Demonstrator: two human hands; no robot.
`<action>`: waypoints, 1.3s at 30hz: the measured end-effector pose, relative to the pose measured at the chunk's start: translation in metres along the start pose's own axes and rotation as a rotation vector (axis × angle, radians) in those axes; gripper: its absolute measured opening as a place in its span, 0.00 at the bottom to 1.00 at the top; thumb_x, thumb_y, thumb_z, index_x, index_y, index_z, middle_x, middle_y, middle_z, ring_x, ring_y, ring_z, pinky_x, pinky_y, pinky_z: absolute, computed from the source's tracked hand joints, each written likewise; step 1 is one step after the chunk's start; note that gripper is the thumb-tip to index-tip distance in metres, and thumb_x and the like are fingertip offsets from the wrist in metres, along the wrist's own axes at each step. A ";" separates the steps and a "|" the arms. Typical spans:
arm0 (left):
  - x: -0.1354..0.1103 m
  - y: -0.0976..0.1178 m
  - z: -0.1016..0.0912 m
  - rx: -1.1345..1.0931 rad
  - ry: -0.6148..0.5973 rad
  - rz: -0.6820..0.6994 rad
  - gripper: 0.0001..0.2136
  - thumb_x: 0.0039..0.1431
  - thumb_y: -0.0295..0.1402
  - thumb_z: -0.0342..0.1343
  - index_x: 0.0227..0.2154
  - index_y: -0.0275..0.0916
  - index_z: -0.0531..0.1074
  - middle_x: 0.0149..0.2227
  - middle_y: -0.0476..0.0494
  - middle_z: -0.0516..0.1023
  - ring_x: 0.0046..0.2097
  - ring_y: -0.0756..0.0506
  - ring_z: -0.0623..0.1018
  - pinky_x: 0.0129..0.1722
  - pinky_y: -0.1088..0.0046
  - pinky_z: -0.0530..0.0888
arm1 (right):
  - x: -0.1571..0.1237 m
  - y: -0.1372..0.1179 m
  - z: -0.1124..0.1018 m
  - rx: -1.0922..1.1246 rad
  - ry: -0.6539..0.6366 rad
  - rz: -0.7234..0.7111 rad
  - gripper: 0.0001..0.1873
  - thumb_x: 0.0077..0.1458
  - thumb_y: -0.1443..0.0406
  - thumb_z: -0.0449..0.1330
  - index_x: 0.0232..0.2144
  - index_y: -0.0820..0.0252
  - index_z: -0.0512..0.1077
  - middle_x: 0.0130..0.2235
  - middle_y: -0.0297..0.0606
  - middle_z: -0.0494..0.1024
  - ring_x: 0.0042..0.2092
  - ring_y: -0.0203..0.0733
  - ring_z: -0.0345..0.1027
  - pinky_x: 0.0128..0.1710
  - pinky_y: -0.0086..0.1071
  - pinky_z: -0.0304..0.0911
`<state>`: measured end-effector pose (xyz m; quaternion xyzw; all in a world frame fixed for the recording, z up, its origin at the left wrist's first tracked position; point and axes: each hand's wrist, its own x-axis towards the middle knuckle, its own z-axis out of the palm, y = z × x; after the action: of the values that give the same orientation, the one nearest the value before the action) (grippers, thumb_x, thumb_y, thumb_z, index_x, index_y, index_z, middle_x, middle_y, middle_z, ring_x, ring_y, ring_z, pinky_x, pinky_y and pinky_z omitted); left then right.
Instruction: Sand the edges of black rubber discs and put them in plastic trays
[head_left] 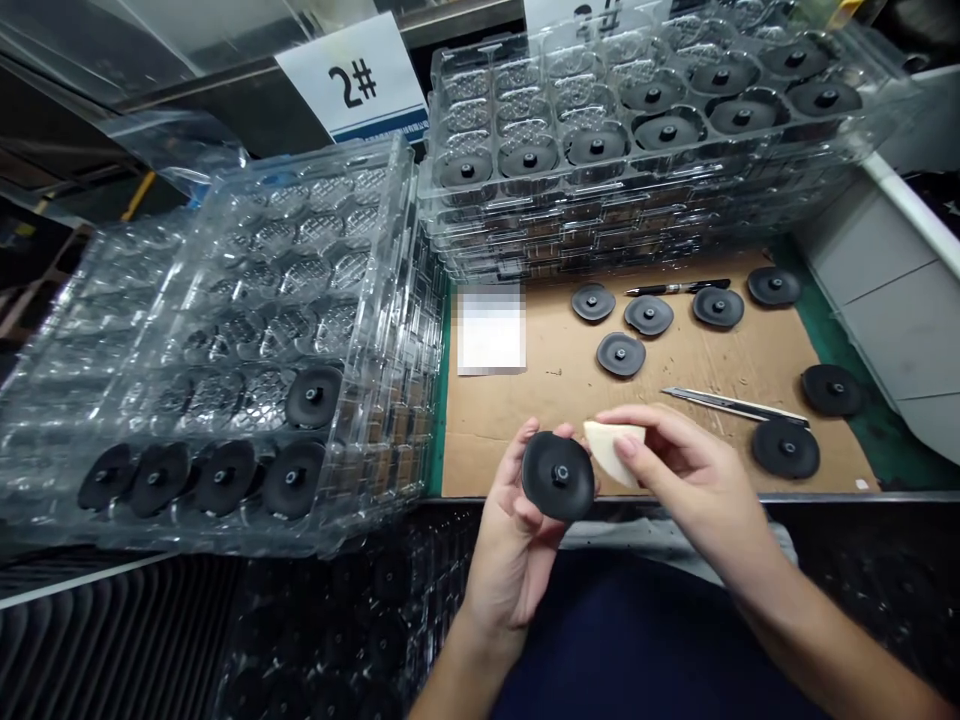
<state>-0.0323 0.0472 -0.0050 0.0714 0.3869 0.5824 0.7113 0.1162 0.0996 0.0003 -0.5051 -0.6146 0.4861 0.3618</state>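
My left hand (510, 540) grips a round black disc (558, 476) with a small hub in its middle, held face up just in front of the bench edge. My right hand (690, 470) pinches a white wedge-shaped pad (609, 448) that touches the disc's right rim. Several more black discs (621, 354) lie loose on the brown cardboard sheet (540, 400) beyond my hands.
A clear blister tray stack (225, 340) on the left holds several discs in its near rows. Another tray stack (645, 150) stands at the back with discs in it. A utility knife (731, 405), a black pen (675, 288) and a white paper (491, 330) lie on the cardboard.
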 end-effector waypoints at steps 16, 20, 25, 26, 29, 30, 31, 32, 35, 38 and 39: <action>-0.008 -0.008 0.005 0.164 0.194 0.335 0.29 0.41 0.37 0.68 0.50 0.50 0.70 0.54 0.46 0.73 0.56 0.39 0.71 0.55 0.66 0.69 | 0.008 -0.049 0.027 -0.103 -0.197 -0.194 0.09 0.57 0.70 0.55 0.35 0.58 0.75 0.29 0.31 0.75 0.30 0.30 0.67 0.30 0.23 0.63; -0.010 -0.006 0.006 0.204 0.255 0.363 0.26 0.42 0.33 0.67 0.48 0.50 0.72 0.52 0.47 0.75 0.55 0.41 0.72 0.53 0.70 0.70 | 0.005 -0.051 0.029 -0.084 0.023 -0.281 0.11 0.58 0.69 0.53 0.41 0.62 0.73 0.36 0.37 0.76 0.37 0.33 0.69 0.39 0.27 0.65; -0.012 -0.006 0.008 0.212 0.241 0.389 0.28 0.41 0.35 0.68 0.50 0.51 0.70 0.54 0.48 0.73 0.56 0.40 0.70 0.55 0.68 0.69 | 0.002 -0.053 0.027 -0.061 -0.174 -0.193 0.09 0.57 0.70 0.55 0.36 0.57 0.75 0.32 0.31 0.76 0.32 0.30 0.69 0.33 0.23 0.65; -0.013 -0.007 0.009 0.224 0.241 0.393 0.27 0.42 0.35 0.67 0.49 0.51 0.71 0.54 0.48 0.73 0.56 0.41 0.70 0.54 0.69 0.69 | 0.002 -0.054 0.028 -0.065 -0.127 -0.224 0.09 0.57 0.70 0.55 0.37 0.58 0.75 0.33 0.32 0.76 0.33 0.31 0.69 0.35 0.24 0.65; -0.014 -0.007 0.011 0.218 0.217 0.399 0.24 0.47 0.35 0.64 0.50 0.50 0.70 0.52 0.48 0.74 0.54 0.43 0.72 0.53 0.72 0.70 | 0.002 -0.055 0.026 -0.025 -0.030 -0.361 0.12 0.59 0.70 0.53 0.43 0.62 0.73 0.38 0.38 0.77 0.39 0.34 0.69 0.43 0.28 0.65; -0.015 -0.006 0.011 0.196 0.190 0.386 0.24 0.48 0.35 0.64 0.50 0.49 0.70 0.53 0.47 0.74 0.54 0.44 0.73 0.53 0.73 0.70 | 0.001 -0.054 0.023 0.001 -0.086 -0.363 0.12 0.59 0.70 0.53 0.42 0.62 0.74 0.38 0.38 0.77 0.39 0.34 0.69 0.43 0.28 0.65; -0.016 -0.004 0.010 0.169 0.155 0.358 0.24 0.47 0.36 0.64 0.50 0.49 0.70 0.53 0.47 0.73 0.54 0.43 0.73 0.53 0.73 0.71 | -0.001 -0.051 0.018 0.031 -0.177 -0.326 0.11 0.58 0.70 0.54 0.41 0.61 0.75 0.36 0.36 0.77 0.37 0.33 0.69 0.41 0.26 0.65; -0.016 -0.003 0.009 0.140 0.115 0.320 0.25 0.46 0.37 0.65 0.50 0.49 0.70 0.54 0.47 0.73 0.53 0.42 0.73 0.52 0.72 0.71 | -0.002 -0.047 0.011 0.062 -0.270 -0.248 0.10 0.57 0.69 0.56 0.39 0.59 0.76 0.34 0.35 0.77 0.34 0.32 0.69 0.37 0.25 0.65; -0.016 0.002 0.007 0.058 0.016 0.178 0.28 0.41 0.41 0.66 0.49 0.48 0.71 0.55 0.44 0.72 0.53 0.38 0.73 0.50 0.66 0.73 | -0.006 -0.025 -0.012 0.205 -0.311 0.102 0.08 0.55 0.63 0.59 0.36 0.57 0.77 0.33 0.35 0.76 0.28 0.31 0.66 0.24 0.23 0.60; -0.016 0.005 0.010 0.013 -0.039 0.060 0.30 0.38 0.45 0.66 0.49 0.48 0.71 0.58 0.41 0.67 0.54 0.34 0.71 0.48 0.62 0.75 | -0.016 0.008 -0.026 0.381 -0.070 0.376 0.14 0.53 0.57 0.60 0.39 0.59 0.75 0.31 0.36 0.74 0.24 0.30 0.60 0.18 0.22 0.53; -0.016 0.005 0.011 0.013 -0.044 0.032 0.31 0.37 0.46 0.65 0.49 0.48 0.71 0.60 0.40 0.65 0.55 0.33 0.71 0.47 0.62 0.75 | -0.021 0.019 -0.027 0.417 -0.017 0.433 0.16 0.53 0.56 0.60 0.40 0.59 0.75 0.29 0.35 0.73 0.22 0.29 0.57 0.18 0.22 0.52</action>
<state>-0.0295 0.0389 0.0131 0.0949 0.3736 0.5895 0.7099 0.1514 0.0857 -0.0096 -0.5349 -0.3827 0.6719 0.3406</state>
